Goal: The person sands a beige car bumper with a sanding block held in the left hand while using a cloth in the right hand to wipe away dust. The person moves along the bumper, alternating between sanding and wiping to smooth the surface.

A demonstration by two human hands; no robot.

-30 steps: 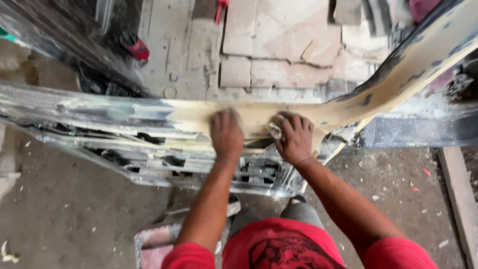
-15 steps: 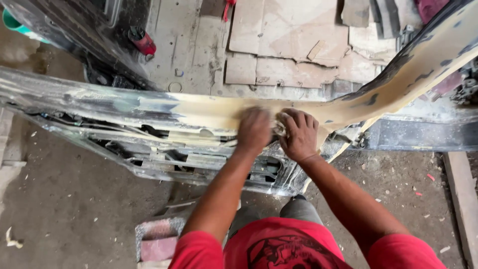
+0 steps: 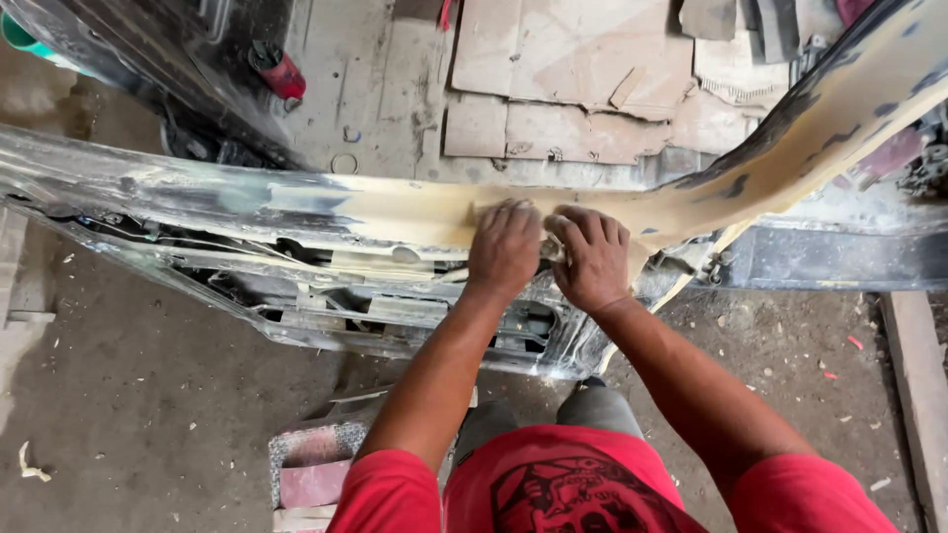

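Note:
A stripped car door panel [image 3: 247, 202] lies across the view, its upper edge coated in yellowish filler [image 3: 415, 212]. My left hand [image 3: 504, 247] presses knuckles-up on the filler-covered edge, fingers close together; what lies under it is hidden. Right beside it, my right hand [image 3: 592, 259] curls over the same edge. A small greyish piece like a sanding sheet [image 3: 549, 251] shows between the two hands, under the right fingers. The filler strip runs on up to the right along a curved frame [image 3: 839, 109].
Flattened cardboard pieces [image 3: 563, 69] cover the concrete floor beyond the door. A red spray can [image 3: 281, 71] lies at upper left. A low stool or block [image 3: 316, 464] stands by my knees, and a wooden plank [image 3: 913, 385] lies at right.
Both hands have slid to the right along the filler-covered edge, staying side by side. The door panel has not moved.

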